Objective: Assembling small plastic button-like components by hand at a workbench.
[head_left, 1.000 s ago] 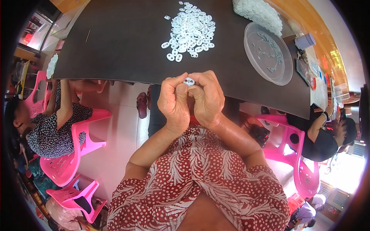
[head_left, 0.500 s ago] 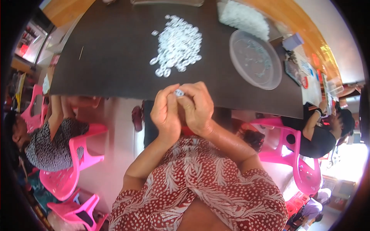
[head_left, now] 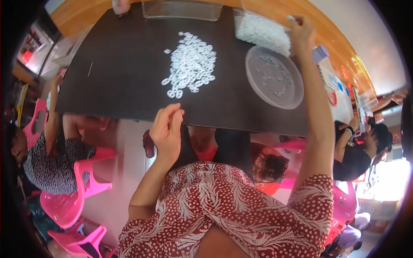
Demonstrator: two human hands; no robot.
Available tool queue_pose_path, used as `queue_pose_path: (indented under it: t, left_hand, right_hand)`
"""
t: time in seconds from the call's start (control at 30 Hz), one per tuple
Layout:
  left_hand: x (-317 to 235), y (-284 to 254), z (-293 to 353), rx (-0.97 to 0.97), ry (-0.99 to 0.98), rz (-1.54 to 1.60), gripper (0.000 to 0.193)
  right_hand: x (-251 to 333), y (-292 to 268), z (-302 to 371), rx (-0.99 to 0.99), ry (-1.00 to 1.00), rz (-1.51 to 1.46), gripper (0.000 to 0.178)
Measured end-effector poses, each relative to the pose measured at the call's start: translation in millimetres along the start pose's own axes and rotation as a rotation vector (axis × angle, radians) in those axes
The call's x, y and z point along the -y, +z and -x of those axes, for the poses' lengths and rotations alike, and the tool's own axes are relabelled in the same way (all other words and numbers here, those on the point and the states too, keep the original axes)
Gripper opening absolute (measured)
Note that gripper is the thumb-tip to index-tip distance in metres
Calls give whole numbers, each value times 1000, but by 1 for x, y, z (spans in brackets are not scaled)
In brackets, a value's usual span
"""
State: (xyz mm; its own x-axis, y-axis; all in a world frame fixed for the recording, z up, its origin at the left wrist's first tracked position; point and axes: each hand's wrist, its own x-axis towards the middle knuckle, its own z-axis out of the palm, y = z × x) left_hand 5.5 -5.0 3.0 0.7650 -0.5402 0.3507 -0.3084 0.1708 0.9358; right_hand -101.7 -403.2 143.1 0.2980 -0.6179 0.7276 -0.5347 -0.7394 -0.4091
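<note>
Reaching far out to the right, my right hand [head_left: 302,34] is closed, a small white plastic piece [head_left: 291,18] showing at its fingertips. It is beside a clear box [head_left: 263,34] heaped with small white pieces. My left hand [head_left: 167,133] is at the table's near edge, fingers curled in toward the thumb; whatever they may hold is hidden. Just beyond it lies a loose pile of white oval plastic pieces [head_left: 192,62]. To the right of the pile, a round translucent tub or lid [head_left: 254,81] has small bluish bits inside, and my right forearm passes along its right side.
A clear rectangular tray [head_left: 180,16] stands at the table's far edge, near a jar [head_left: 121,7]. A thin stick [head_left: 90,69] lies on the dark table [head_left: 124,86] at left. A lilac container [head_left: 320,53] sits beyond my right forearm. People on pink chairs [head_left: 64,206] sit at either side.
My hands, together before over a small white piece, have parted. My right hand has swung far forward and right with a white piece; my left has shifted slightly left and nearer to me.
</note>
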Motion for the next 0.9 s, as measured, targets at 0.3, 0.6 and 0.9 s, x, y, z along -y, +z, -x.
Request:
queue_pose_path:
  t: [0.3, 0.6, 0.9]
  left_hand:
    - [13, -28, -74, -73, 137, -473, 11]
    - [51, -7, -201, 205, 306, -807, 17]
    - [70, -7, -216, 351, 265, -1055, 11]
  right_hand:
    - [54, -27, 45, 168, 3, -465, 28]
    - [174, -155, 121, 277, -498, -1149, 21]
    - [213, -181, 136, 275, -692, -1625, 28]
